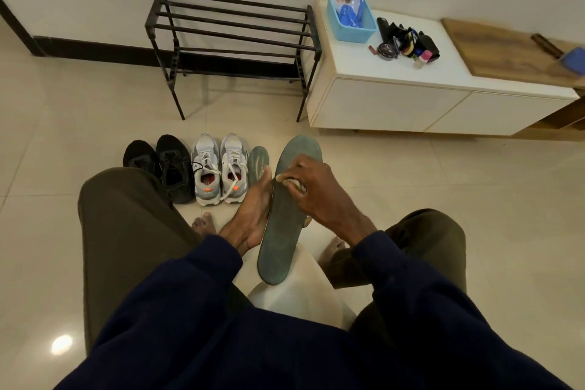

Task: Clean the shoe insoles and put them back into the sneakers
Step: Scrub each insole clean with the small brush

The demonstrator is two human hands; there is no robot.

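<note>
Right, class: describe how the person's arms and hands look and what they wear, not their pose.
The left sleeve and right sleeve are long, dark navy, plain fabric reaching the wrists. The left hand and right hand are bare: no gloves or watch show.

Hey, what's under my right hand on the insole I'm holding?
A small pale wad, perhaps a wipe, peeks out under the right hand, pressed on the dark insole. The hand covers most of it, so its exact kind cannot be told.
</note>
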